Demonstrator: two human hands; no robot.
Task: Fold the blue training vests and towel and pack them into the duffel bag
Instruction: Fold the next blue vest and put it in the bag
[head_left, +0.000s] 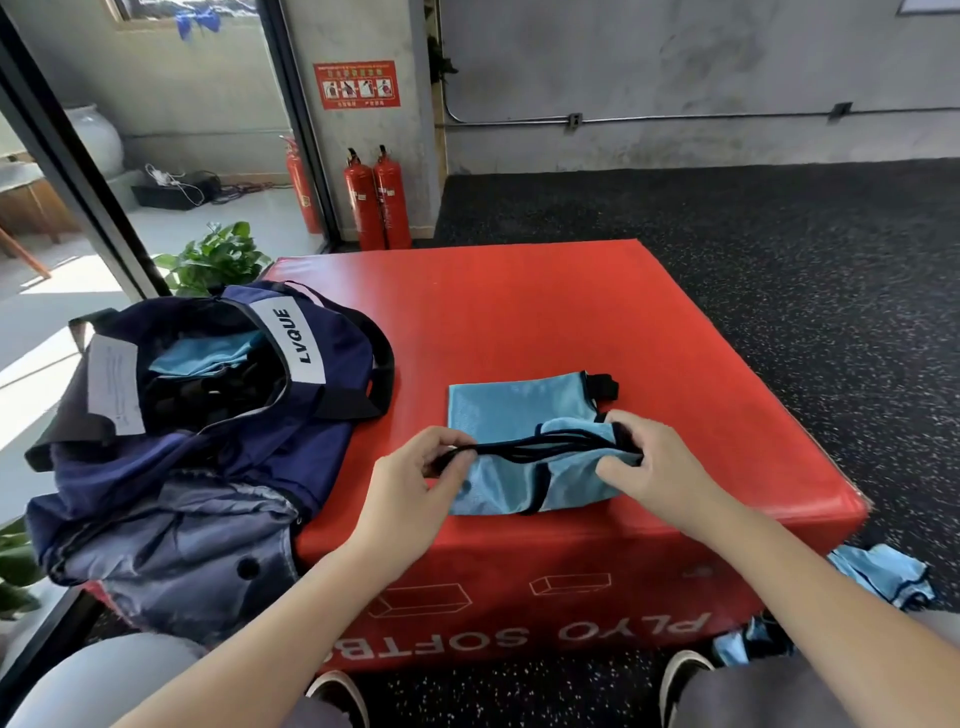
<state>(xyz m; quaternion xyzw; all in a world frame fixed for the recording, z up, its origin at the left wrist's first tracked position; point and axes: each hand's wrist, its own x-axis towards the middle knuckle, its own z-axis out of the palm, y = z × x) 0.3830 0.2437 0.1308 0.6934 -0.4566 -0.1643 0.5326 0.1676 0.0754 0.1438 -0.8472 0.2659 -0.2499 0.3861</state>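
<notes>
— What's around you?

— A dark speckled floor (779, 249) and grey concrete wall (675, 67), with glass to my left. In front of me is a red counter (519, 322), a padded box. Behind it stand two extinguishers (376, 200), a third (301, 182) by the glass, and a plant (218, 257) at the far left corner.

— And the bag?

— The navy bag (208, 431) lies open on the counter's left end, with blue cloth (208, 356) showing inside. More blue vests (883, 571) lie on the floor to my right, beside the box.

— What are you working on?

— One vest (519, 415), partly folded, lies near the counter's front edge, between my hands.

— How's your grip?

— My left hand (415, 493) pinches the vest's black trim (519, 449) at its left end, thumb and fingers curled round it. My right hand (660, 467) grips the right end, fingers bunched in the cloth. Both forearms reach over the front edge.
</notes>
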